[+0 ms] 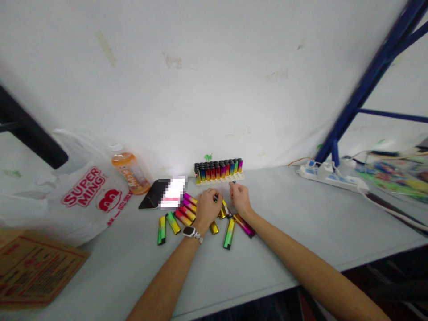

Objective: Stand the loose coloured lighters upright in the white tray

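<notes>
My left hand (207, 208), with a watch on its wrist, is closed over the loose lighters. A dark and green lighter end (216, 198) shows at its fingers. Just to its right, my right hand (240, 198) is closed too, with a small dark tip showing above its fingers; the rest is hidden. Around my hands lie several colourful lighters, among them a green and yellow lighter (229, 233) and a purple and red lighter (244, 225). Behind them, a cream rack (220, 180) holds upright lighters (218, 170) with black tops, in rows.
Left of the lighters are a phone-like device (154, 194), a bottle of orange drink (130, 171), a white plastic bag (90, 191) and a cardboard box (40, 269). A power strip (331, 177) with cables lies at right, beside a blue metal frame (368, 87). A white wall stands behind.
</notes>
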Available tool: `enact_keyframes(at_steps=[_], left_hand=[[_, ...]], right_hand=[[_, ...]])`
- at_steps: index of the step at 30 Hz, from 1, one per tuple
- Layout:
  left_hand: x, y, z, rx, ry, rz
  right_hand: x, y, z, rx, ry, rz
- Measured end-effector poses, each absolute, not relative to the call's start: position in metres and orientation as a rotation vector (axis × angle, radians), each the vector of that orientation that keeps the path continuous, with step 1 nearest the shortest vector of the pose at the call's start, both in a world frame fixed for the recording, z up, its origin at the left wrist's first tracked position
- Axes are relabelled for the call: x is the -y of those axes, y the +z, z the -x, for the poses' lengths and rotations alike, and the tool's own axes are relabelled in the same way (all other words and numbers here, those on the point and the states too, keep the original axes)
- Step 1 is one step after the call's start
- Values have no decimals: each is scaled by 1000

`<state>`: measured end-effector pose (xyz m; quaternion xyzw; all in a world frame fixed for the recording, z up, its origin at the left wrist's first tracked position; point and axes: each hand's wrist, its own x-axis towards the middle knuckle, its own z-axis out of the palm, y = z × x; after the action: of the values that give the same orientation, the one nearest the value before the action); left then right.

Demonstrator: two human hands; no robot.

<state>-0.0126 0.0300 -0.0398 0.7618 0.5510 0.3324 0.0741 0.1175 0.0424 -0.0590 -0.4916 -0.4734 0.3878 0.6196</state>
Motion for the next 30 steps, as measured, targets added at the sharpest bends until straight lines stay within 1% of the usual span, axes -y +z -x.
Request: enact_keyframes(at_steps=[6,13,23,30], left_hand=[[-30,-40,13,-1646,1009,-2276],[-32,-41,13,-1636,1008,-2283],[-31,-41,13,-1662,991,-2289],[-31,-42,13,-1641,1022,-2308]], right_hand=[[-35,-53,-118,1119,932,1060],[-43,-61,-118,1098,880,1107],[-41,-63,-117,1118,904,1101],[-40,-55,-117,1115,1001,1042]])
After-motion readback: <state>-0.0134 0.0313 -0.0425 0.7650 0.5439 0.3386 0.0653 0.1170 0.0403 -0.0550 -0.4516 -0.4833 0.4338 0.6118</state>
